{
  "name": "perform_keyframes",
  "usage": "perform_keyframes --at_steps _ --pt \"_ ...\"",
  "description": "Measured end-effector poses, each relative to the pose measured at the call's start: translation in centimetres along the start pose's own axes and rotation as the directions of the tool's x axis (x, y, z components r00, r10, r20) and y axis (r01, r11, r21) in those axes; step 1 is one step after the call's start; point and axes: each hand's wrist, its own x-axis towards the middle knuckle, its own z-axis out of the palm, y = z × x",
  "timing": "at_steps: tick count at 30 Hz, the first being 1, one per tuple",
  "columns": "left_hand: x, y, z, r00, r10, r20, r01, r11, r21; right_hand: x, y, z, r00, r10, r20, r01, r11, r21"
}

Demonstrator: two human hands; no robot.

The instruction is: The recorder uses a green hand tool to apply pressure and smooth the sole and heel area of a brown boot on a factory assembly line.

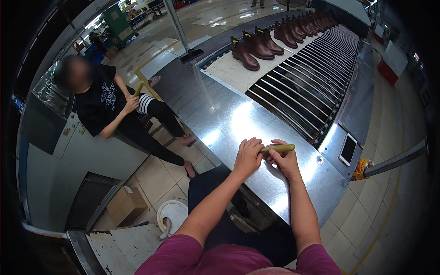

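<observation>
Above the shiny metal table, I have a slim olive-green stick-like piece with a rounded end; I cannot tell what it is. My right hand grips it near the middle, fingers curled around its underside. My left hand closes over its left end, which the fingers partly hide. Both forearms reach over the table's near edge. To the left, a seated person in dark clothes holds a similar green piece.
Beyond the tabletop runs a conveyor of metal bars, with brown ankle boots lined up on pale boards along its left side. A phone lies at the table's right edge. Below left are a white bucket and a cardboard box.
</observation>
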Motion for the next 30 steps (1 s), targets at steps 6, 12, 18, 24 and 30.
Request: perform_keyframes --at_steps 6,12,18,24,30 --pt "0.4 1.1 -0.5 0.999 -0.034 0.003 0.035 0.996 -0.078 0.1 -0.3 -0.7 0.999 -0.018 -0.048 0.028 0.975 0.221" --pt "-0.2 -0.1 -0.3 0.999 -0.036 0.030 0.037 0.999 -0.040 -0.2 -0.5 0.0 0.989 -0.027 0.144 0.025 1.000 0.012" --pt "-0.2 0.2 -0.1 0.997 -0.045 0.063 0.049 0.997 -0.062 -0.1 0.3 -1.0 0.998 -0.008 0.058 0.000 0.991 0.137" --pt "-0.1 0.6 -0.3 0.999 -0.047 0.012 0.048 0.997 -0.052 -0.6 -0.5 0.1 0.993 -0.114 0.021 0.114 0.993 0.029" --pt "-0.1 0.5 -0.2 0.997 -0.076 0.016 0.077 0.994 -0.077 -0.4 -0.3 -0.1 0.999 -0.030 0.039 0.027 0.996 0.080"
